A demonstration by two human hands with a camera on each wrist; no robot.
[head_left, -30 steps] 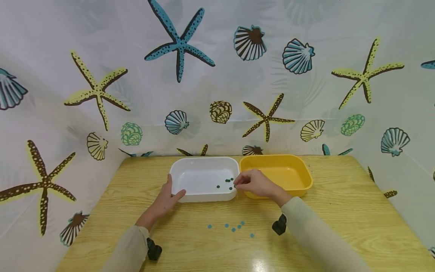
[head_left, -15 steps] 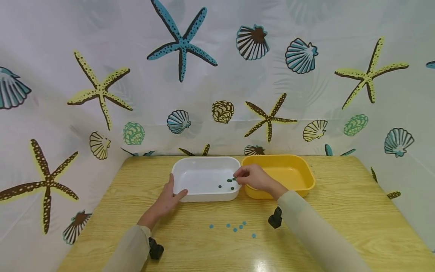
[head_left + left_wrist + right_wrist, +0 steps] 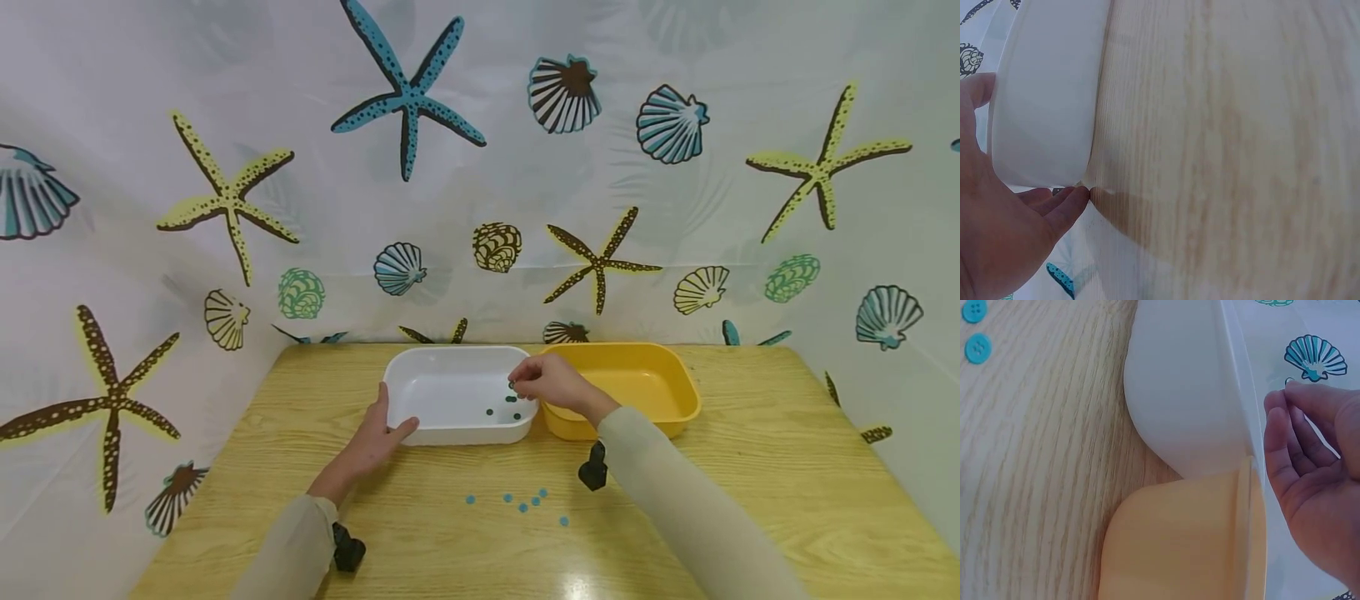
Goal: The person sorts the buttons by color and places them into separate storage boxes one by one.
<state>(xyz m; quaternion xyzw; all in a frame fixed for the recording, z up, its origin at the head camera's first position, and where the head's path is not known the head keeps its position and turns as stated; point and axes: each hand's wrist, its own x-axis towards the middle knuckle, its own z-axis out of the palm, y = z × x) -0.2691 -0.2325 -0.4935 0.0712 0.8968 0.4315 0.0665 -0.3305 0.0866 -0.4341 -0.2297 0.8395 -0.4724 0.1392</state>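
Note:
In the head view my left hand (image 3: 372, 439) holds the near left corner of a white tray (image 3: 465, 436). Its thumb lies at the front rim; the left wrist view has the other fingers (image 3: 1066, 212) against the tray's end wall, low by the tabletop. Over the tray's right end, my right hand (image 3: 551, 383) pinches a small dark green button (image 3: 512, 385) between thumb and fingertips. Only a sliver of that button (image 3: 1289, 381) shows in the right wrist view. Several other dark green buttons (image 3: 490, 412) lie on the tray's floor below this hand.
A yellow tray (image 3: 693, 408) stands against the white tray's right side, partly behind the right hand. Several light blue buttons (image 3: 523, 507) are scattered on the wooden table (image 3: 420, 533) in front. A patterned curtain (image 3: 450, 200) hangs behind and at both sides.
My right hand has moved a little away from me along the white tray's right end, its fingertips staying pinched. The left hand keeps its place on the tray; the head view has shifted slightly.

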